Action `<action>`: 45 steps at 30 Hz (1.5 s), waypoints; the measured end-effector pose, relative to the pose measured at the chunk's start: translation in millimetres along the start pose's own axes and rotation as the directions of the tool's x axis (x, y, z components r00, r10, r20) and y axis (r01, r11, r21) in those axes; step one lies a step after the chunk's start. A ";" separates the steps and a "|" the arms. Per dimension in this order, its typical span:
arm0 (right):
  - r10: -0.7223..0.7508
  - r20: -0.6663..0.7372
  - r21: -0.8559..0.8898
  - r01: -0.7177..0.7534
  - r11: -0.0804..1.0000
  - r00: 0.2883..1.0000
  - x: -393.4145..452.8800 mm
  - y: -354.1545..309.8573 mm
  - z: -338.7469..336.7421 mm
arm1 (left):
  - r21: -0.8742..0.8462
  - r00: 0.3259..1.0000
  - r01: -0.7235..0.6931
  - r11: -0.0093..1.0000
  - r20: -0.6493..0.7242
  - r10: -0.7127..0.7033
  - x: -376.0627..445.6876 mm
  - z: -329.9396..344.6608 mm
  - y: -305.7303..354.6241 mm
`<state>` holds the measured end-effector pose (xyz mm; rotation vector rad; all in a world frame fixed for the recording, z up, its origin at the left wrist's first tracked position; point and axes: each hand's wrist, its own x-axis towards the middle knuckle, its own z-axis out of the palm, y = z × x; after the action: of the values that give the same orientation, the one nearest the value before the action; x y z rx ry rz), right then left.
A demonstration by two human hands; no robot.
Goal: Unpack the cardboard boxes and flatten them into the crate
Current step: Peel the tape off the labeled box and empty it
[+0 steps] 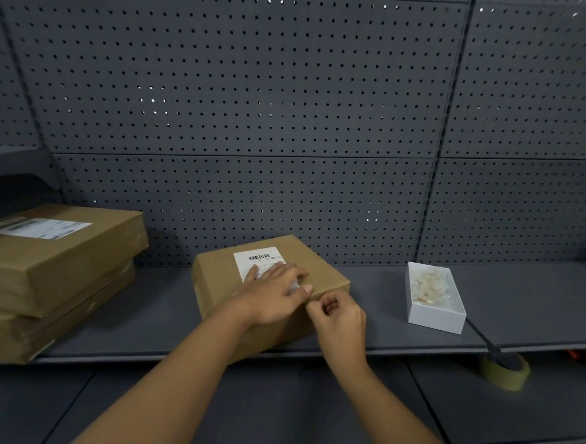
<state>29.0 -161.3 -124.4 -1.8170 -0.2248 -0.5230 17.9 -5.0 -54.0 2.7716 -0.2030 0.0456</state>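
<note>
1. The cardboard box (270, 296) is sitting closed on the grey shelf (399, 317), near its front edge and roughly at its middle, with the pegboard wall (258, 99) well behind it.
2. The left hand (273, 298) is lying flat on the lid; its fingers are straight and slightly spread, covering the near part of the white label (258, 259), and they are pressing, not gripping.
3. The right hand (339, 319) is working at the box's near right top edge; its thumb and forefinger are pinching together there, apparently on a tape end, though the tape itself is too small to make out.
4. Judged step: opening this box. To do it well, the person is best keeping the flat hand bearing down so the box is not sliding off the shelf edge, and pulling the tape low and along the seam rather than upward, so it is peeling in one strip.
5. The box is lying flat, label up, turned at an angle to the shelf edge: its long axis is running from near left to far right, and one corner is pointing toward the wall.
6. Two larger closed boxes (51, 275) are stacked at the left of the shelf, well apart from it.
7. An open white box (434, 299) is standing to the right, and a tape roll (505, 370) is lying below the shelf edge.
8. No crate is showing in this view.
</note>
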 end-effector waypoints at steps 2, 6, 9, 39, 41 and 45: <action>0.027 0.001 0.005 -0.027 1.000 1.000 -1.5 4.9 -5.1 | -0.002 1.000 0.005 1.000 0.005 -0.005 -0.3 -0.5 0.3; 0.053 0.060 0.022 -0.054 0.998 0.997 -3.8 13.0 -16.1 | -0.005 1.000 0.006 1.000 0.007 -0.006 1.0 -0.4 -0.2; 0.040 0.121 0.028 -0.044 0.999 0.992 -2.6 14.4 -18.0 | -0.007 1.000 0.000 1.000 0.002 0.000 0.8 0.0 -0.2; 0.145 0.032 0.071 -0.147 0.987 0.989 1.3 -18.6 -3.7 | -0.002 1.000 -0.002 1.000 -0.015 0.002 2.7 2.4 -2.1; 0.155 0.023 0.071 -0.157 0.985 0.988 1.5 -18.5 -2.4 | 0.000 1.000 -0.003 1.000 -0.016 0.003 2.2 2.2 -1.9; 0.164 0.006 0.075 -0.164 0.984 0.987 1.9 -19.6 -1.5 | 0.000 1.000 0.001 1.000 -0.024 -0.001 0.9 1.4 0.2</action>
<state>22.2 -156.9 -106.3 -1.7447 -0.0925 -0.3937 18.8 -5.8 -55.2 2.7694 -0.1949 0.0779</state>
